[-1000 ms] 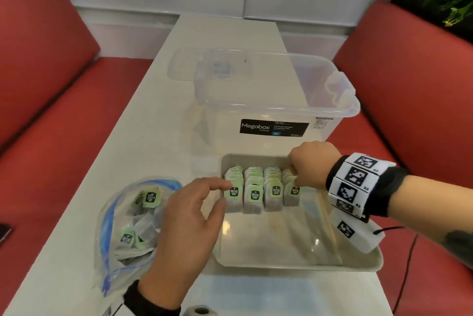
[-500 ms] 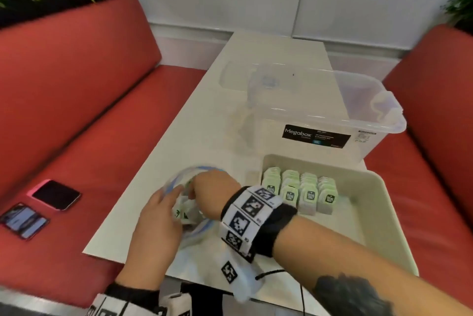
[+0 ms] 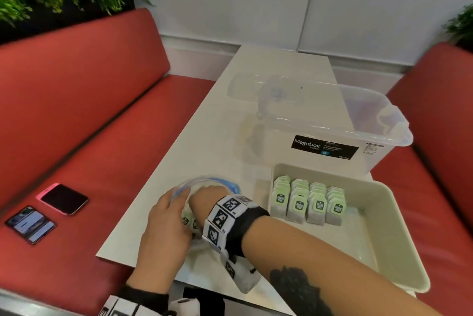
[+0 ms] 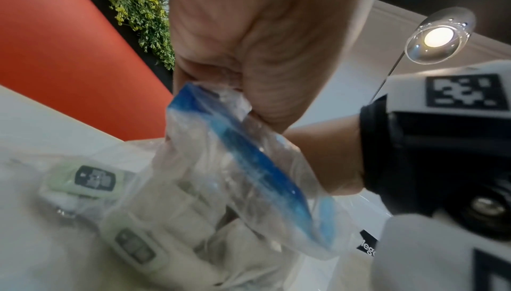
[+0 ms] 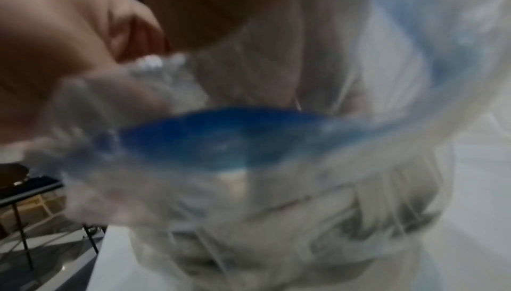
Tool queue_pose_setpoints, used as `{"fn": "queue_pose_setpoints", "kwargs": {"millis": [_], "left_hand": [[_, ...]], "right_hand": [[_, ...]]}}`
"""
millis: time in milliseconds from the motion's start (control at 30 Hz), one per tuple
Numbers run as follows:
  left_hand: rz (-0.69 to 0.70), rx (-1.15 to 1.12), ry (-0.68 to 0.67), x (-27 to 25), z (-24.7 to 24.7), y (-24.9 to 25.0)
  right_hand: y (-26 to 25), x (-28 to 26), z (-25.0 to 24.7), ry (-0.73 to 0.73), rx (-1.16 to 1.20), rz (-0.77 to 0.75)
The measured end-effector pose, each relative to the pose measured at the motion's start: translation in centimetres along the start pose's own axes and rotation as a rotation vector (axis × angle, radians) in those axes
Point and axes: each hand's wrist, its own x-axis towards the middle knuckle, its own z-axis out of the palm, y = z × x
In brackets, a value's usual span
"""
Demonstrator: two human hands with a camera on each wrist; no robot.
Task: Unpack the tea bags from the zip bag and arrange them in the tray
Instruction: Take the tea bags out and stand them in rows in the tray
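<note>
Zip bag (image 3: 212,184) on table (image 3: 268,80) beside tray (image 3: 399,203). Left hand (image 3: 163,228) pinches blue rim; right hand (image 3: 207,198) inside, finger state hidden. Advice: hold mouth wide, lift tea bags (image 4: 94,180) by tags.

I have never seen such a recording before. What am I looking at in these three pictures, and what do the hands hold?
No machine here: a person wears three cameras. One, on the head, looks down at a white table. The others sit on the wrists, close to the fingers, so they look blurry. On the table stand a clear box and a tray with rows of tea bags. The left hand pinches the blue rim of the zip bag. The right hand reaches into it; its fingers are hidden.
</note>
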Motion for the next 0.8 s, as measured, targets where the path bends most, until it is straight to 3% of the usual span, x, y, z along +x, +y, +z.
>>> {"fn": "queue_pose_setpoints", "kwargs": {"millis": [167, 300, 367, 500, 567, 633, 700, 800], "left_hand": [[-0.033, -0.072, 0.035, 0.8, -0.7, -0.1], [-0.083, -0.190, 0.033, 1.0, -1.3, 0.8], [-0.086, -0.302, 0.105, 0.9, -1.5, 1.5], [0.047, -0.619, 0.297, 0.3, -2.5, 4.0], [0.056, -0.874, 0.194, 0.3, -2.9, 5.6], [-0.058, -1.140, 0.001, 0.7, -2.7, 7.1], [-0.191, -1.352, -0.117, 1.3, -2.1, 8.2], [-0.265, -1.461, -0.159, 1.5, -1.2, 9.6]], "right_hand": [[0.5, -0.8, -1.5, 0.083, 0.199, -0.043], [2.7, -2.3, -2.5, 0.321, 0.551, -0.043], [3.6, -2.8, -2.9, 0.347, 0.728, -0.038], [4.6, -4.0, -4.3, 0.377, 1.098, -0.057], [4.9, -4.8, -4.8, 0.375, 1.248, -0.078], [5.3, -5.5, -5.2, 0.380, 1.303, -0.069], [5.9, -6.0, -5.2, 0.418, 1.228, -0.030], [6.6, -6.7, -4.4, 0.509, 0.980, 0.077]]}}
